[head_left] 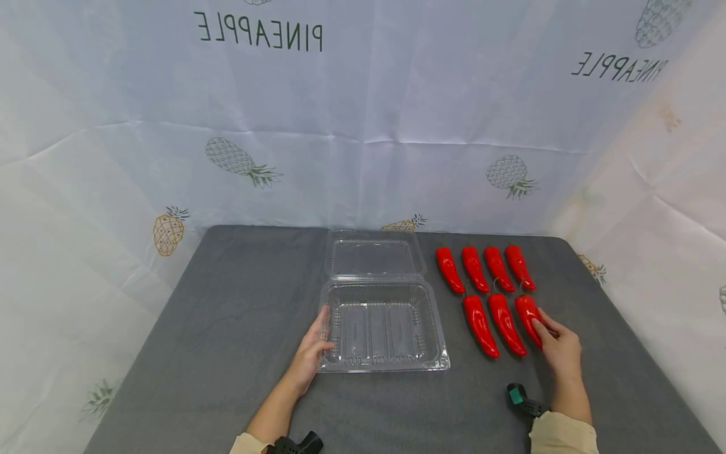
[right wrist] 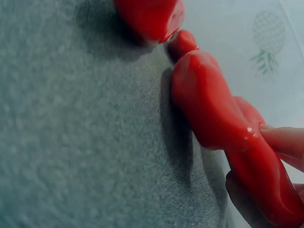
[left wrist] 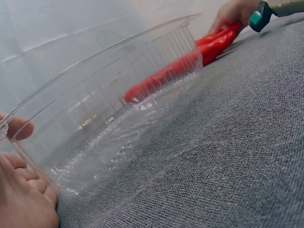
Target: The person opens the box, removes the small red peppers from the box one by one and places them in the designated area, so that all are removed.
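Note:
A clear plastic clamshell box [head_left: 386, 367] lies on the table with its lid folded back to the far side. My left hand [head_left: 309, 353] grips the box's left wall, with the thumb over the rim; in the left wrist view the fingers [left wrist: 35, 183] lie along the outside. To the right of the box, my right hand [head_left: 563, 354] pinches the lower part of a red chili pepper [head_left: 527, 313], the rightmost of the front row. Two more peppers [head_left: 506, 325] lie to its left. The right wrist view shows the fingers [right wrist: 285, 141] against the glossy red skin.
Behind the front row lies a back row of several red peppers [head_left: 472, 268]. Dark grey cloth covers the table [head_left: 238, 315], and a white curtain [head_left: 363, 176] printed with pineapples hangs at its far edge. A black wrist device [head_left: 524, 401] sits near each sleeve.

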Action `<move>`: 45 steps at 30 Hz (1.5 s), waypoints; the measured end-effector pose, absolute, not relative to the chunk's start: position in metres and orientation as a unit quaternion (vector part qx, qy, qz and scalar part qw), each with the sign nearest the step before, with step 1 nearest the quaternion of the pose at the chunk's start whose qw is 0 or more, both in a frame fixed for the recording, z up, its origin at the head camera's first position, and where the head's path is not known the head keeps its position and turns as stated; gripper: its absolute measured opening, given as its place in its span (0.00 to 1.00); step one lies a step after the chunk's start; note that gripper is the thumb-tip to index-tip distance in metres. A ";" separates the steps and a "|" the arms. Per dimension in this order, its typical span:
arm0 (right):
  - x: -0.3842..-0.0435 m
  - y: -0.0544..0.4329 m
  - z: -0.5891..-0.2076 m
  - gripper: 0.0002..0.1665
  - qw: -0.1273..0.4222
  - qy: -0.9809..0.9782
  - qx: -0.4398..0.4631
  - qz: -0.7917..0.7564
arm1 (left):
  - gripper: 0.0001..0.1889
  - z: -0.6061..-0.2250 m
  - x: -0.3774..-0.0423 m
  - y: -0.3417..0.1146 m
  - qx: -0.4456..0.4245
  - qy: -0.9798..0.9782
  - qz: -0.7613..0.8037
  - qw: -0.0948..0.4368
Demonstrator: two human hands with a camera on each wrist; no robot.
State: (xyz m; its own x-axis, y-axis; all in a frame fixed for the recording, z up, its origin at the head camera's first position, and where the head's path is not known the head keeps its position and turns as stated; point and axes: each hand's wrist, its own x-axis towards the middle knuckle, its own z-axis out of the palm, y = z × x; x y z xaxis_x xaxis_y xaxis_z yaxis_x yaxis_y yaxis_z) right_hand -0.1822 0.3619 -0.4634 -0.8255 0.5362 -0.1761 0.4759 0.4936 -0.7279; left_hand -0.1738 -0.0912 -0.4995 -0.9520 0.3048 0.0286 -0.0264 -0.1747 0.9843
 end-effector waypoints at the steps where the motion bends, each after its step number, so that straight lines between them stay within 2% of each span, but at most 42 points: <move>1: -0.183 0.363 -0.464 0.33 0.036 -0.863 -0.291 0.410 | 0.40 -0.499 -0.174 -0.091 0.109 0.633 0.758 0.110; 9: -0.188 0.365 -0.470 0.33 0.014 -0.872 -0.284 0.399 | 0.40 -0.497 -0.173 -0.091 0.100 0.634 0.759 0.113; 34: -0.196 0.369 -0.474 0.32 0.020 -0.894 -0.266 0.360 | 0.40 -0.500 -0.173 -0.093 0.111 0.637 0.754 0.112; 45: -0.195 0.370 -0.473 0.37 0.014 -0.878 -0.276 0.392 | 0.40 -0.499 -0.172 -0.092 0.117 0.635 0.756 0.111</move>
